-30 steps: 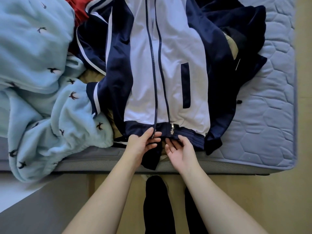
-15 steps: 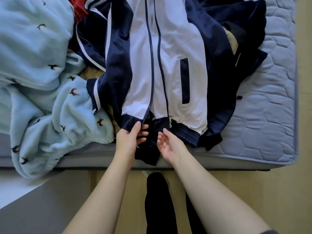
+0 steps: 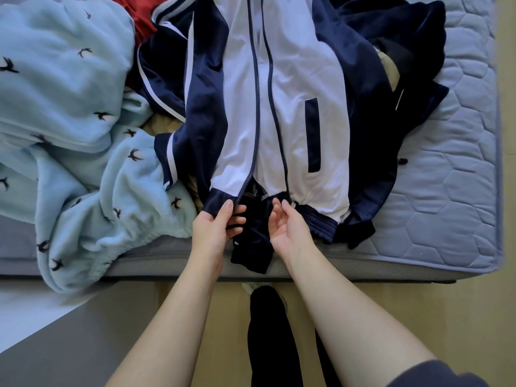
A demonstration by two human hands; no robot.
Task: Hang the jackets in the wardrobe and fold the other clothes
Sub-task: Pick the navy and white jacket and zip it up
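Observation:
A navy and white zip jacket (image 3: 301, 88) lies front up on the mattress (image 3: 446, 196), its zipper open at the bottom. My left hand (image 3: 215, 227) pinches the left navy hem beside the zipper's lower end. My right hand (image 3: 287, 230) is palm up with fingers apart, fingertips touching the right hem close to the metal zipper pull (image 3: 293, 203). A dark navy garment (image 3: 251, 247) lies under the jacket and hangs over the bed's edge between my hands.
A light blue fleece garment with small bird prints (image 3: 69, 141) is heaped on the left. Something red (image 3: 139, 20) and a tan item (image 3: 164, 125) peek from under the pile. My dark-trousered legs (image 3: 268, 331) stand on the wooden floor (image 3: 418, 317).
The two sides of the jacket's hem have parted at the zipper. My left hand has pulled its side slightly left, and my right hand has opened and shifted toward the zipper pull.

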